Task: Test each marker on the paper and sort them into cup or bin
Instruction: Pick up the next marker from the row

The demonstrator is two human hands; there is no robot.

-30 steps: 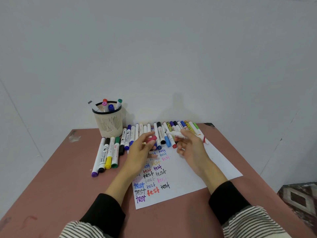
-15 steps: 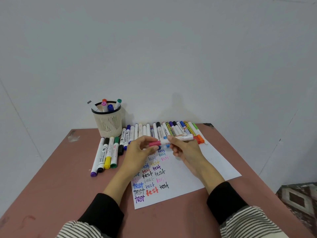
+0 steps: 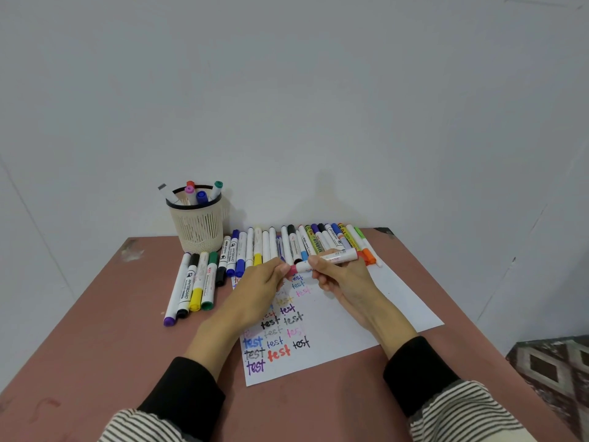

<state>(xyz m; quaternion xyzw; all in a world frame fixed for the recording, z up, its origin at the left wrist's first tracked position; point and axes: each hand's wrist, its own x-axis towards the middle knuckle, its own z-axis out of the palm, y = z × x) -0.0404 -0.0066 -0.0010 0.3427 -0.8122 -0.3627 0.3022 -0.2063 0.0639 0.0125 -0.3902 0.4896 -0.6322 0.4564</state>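
1. The pink marker point(image 3: 328, 260) – a smooth white plastic cylinder with a pink cap at its left end – lies almost level above the top of the paper point(image 3: 357, 314), just in front of the marker row.
2. The right hand point(image 3: 345, 279) pinches the barrel, fingers curled shut around it; the left hand point(image 3: 259, 282) closes thumb and fingertips on the pink cap at the marker's 9 o'clock end.
3. The paper is a flat white sheet, slightly skewed, with the word "test" handwritten many times in purple, blue, black, orange, pink and yellow down its left part.
4. At 12 o'clock from the hands, a row of markers point(image 3: 306, 242) lies side by side – round barrels, mostly white, with coloured caps.
5. At 9 o'clock, four thicker whiteboard markers point(image 3: 191, 285) lie parallel, capped purple, black, yellow and green.
6. At 10 o'clock stands the cup point(image 3: 199, 226) – a cream slotted plastic basket with a dark rim, holding several upright markers.
7. The table point(image 3: 95, 330) is matte reddish-brown, scuffed near its far-left corner.
8. Black cuffs meet striped knit sleeves point(image 3: 462, 409).
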